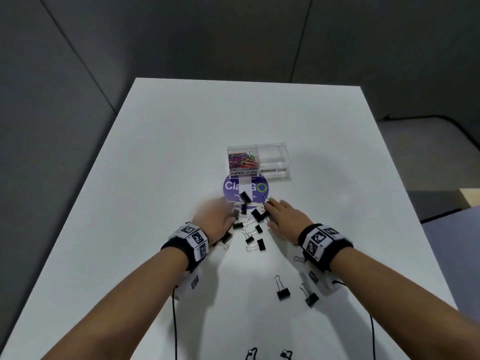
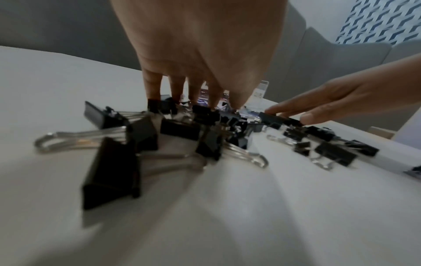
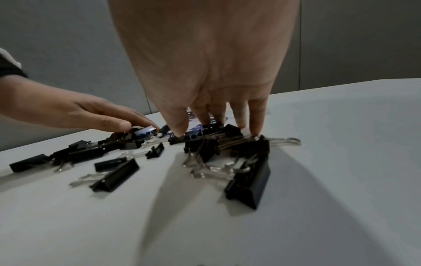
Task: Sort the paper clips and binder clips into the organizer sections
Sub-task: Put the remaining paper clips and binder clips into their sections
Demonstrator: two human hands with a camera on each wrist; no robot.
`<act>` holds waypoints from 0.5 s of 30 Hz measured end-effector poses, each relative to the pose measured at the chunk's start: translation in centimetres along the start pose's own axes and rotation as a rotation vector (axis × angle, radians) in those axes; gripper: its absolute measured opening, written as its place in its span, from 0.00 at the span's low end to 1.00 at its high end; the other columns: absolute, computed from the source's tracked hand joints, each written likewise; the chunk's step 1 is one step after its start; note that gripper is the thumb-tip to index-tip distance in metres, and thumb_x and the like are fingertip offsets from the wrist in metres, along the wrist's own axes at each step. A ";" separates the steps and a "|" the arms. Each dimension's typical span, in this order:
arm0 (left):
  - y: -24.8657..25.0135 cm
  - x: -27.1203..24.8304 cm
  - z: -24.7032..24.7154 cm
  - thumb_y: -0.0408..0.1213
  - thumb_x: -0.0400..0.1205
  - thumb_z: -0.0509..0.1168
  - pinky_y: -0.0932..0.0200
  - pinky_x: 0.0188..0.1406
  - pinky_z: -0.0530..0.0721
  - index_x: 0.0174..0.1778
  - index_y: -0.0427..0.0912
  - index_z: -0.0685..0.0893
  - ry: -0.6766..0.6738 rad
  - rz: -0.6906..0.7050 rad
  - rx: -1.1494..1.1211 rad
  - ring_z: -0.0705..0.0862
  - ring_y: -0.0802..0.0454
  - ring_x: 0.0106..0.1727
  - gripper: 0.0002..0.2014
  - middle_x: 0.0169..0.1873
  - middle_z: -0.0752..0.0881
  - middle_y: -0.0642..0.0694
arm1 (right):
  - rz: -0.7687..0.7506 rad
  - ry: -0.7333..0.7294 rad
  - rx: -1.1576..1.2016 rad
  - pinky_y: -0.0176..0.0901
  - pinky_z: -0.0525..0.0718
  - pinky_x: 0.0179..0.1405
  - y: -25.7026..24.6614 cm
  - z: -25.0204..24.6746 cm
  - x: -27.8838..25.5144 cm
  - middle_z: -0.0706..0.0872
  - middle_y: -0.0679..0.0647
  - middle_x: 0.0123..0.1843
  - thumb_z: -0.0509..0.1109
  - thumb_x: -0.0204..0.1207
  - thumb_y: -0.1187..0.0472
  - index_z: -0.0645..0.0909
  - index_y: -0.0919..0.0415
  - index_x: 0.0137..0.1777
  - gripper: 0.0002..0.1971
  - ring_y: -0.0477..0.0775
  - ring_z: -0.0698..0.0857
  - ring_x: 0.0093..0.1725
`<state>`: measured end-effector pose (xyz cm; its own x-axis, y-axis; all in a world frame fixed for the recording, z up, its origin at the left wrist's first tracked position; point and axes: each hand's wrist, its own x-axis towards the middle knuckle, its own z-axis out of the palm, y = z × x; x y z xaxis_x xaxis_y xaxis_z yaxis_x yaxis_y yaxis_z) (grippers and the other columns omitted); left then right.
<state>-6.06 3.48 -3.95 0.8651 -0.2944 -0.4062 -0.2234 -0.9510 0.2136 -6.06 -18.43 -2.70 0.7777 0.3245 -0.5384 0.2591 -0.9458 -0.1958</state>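
**Both hands spread over the binder-clip pile**

A white table (image 1: pixel 155 152) carried a clear organizer (image 1: pixel 275 175) at its centre, toward the far side; two handwritten labels ran along its near wall, reading paper clips on the left and binder clips on the right; the left section held a heap of coloured paper clips (image 1: pixel 242 159), while the right section (image 1: pixel 271 157) showed nothing inside; a round purple sticker (image 1: pixel 231 189) lay on the table just near of the organizer.

A loose pile of black binder clips (image 1: pixel 253 224) lay scattered near of the sticker, one or two of them on its near edge; the left hand (image 1: pixel 217 219) lay at the pile's left side and the right hand (image 1: pixel 284 213) at its right, the clips between them; the left hand was blurred in the head view.

The left wrist view showed that hand's fingers (image 2: pixel 152 90) straight and slightly spread, their tips down among the clips, gripping none; the right wrist view showed the right hand's fingers (image 3: pixel 257 115) likewise straight and a little apart, tips touching clips and their wire handles, closed round nothing.

Two more stray binder clips (image 1: pixel 283 292) sat nearer on the right, well apart from the pile; both wrists wore black bands with square coded markers (image 1: pixel 318 240); thin black cables (image 1: pixel 174 320) trailed from them toward the near edge.
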 end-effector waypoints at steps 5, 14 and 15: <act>-0.1 -1.7 -0.6 0.49 0.87 0.51 0.47 0.74 0.71 0.82 0.50 0.60 0.072 0.033 0.021 0.62 0.46 0.81 0.25 0.82 0.60 0.47 | 0.010 0.065 -0.013 0.52 0.66 0.79 0.8 -0.6 -2.6 0.54 0.55 0.86 0.60 0.82 0.50 0.53 0.53 0.83 0.32 0.59 0.60 0.82; -2.4 -5.4 -0.1 0.62 0.74 0.65 0.45 0.69 0.75 0.82 0.49 0.55 -0.105 -0.267 -0.034 0.68 0.41 0.75 0.44 0.77 0.62 0.43 | 0.251 -0.188 0.034 0.52 0.84 0.60 3.6 2.0 -9.9 0.66 0.57 0.75 0.79 0.59 0.38 0.41 0.45 0.82 0.60 0.61 0.84 0.62; -2.2 -5.8 0.2 0.60 0.74 0.67 0.46 0.68 0.76 0.81 0.49 0.56 -0.107 -0.260 -0.025 0.68 0.41 0.74 0.44 0.76 0.63 0.43 | 0.245 -0.210 0.035 0.52 0.85 0.59 3.6 2.9 -10.5 0.67 0.57 0.74 0.80 0.57 0.39 0.38 0.44 0.82 0.63 0.61 0.84 0.60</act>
<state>-10.61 7.27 -2.22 0.8394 -0.0502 -0.5412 0.0123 -0.9937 0.1113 -14.93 -25.18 -0.11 0.6785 0.0864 -0.7295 0.0561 -0.9963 -0.0658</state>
